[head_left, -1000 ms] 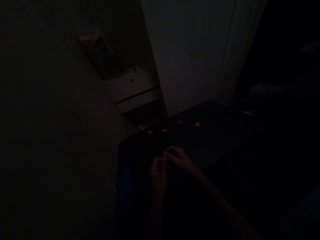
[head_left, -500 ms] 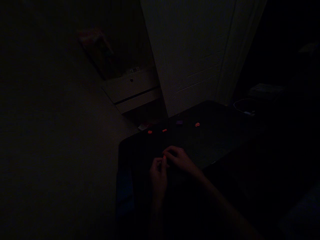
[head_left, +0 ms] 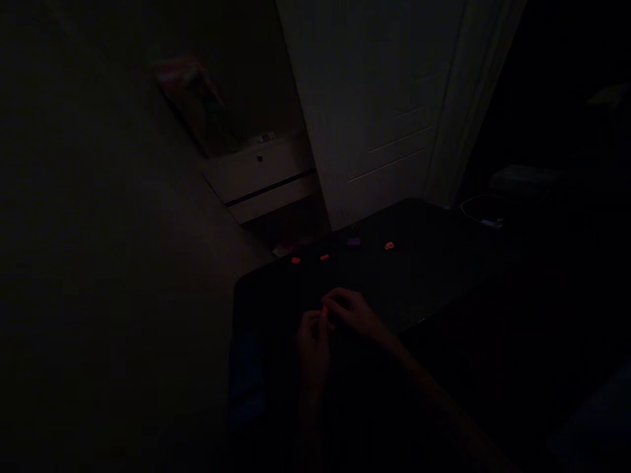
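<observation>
Dim dark table [head_left: 419, 276]: both hands [head_left: 332, 325] pinch a small orange piece [head_left: 324, 310], seemingly upright.

Your left hand [head_left: 311, 345] and right hand [head_left: 355, 314] meet at a tiny orange piece [head_left: 325, 310], too small and too dark for you to tell its shape or which grip holds it. Both forearms fade into blackness toward the lower edge. The lower right of the counter [head_left: 419, 276] is lost in shadow.
</observation>
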Motion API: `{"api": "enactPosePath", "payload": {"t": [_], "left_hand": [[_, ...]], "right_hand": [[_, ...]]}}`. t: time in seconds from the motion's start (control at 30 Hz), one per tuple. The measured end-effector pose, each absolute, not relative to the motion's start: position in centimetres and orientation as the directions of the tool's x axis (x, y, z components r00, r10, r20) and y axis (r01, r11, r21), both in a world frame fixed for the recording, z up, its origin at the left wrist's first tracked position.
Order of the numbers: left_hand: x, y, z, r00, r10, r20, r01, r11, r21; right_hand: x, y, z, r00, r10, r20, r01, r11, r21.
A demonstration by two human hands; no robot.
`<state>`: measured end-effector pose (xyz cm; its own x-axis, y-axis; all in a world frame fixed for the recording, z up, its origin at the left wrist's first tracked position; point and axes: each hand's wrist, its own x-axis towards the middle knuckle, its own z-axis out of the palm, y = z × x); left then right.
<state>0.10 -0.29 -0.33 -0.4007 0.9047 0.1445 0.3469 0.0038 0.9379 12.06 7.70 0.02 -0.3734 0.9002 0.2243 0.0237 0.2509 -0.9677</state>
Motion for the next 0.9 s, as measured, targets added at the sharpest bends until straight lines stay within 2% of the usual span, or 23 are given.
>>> {"api": "enactPosePath", "payload": {"t": [0.9], "left_hand": [[0.29,-0.26,0.00,-0.407,0.903,0.134,0.334,0.011,0.942]], "right_hand": [[12.13,7.60,0.17,-0.364,0.900,0.241,0.035,0.272,-0.962]]}}
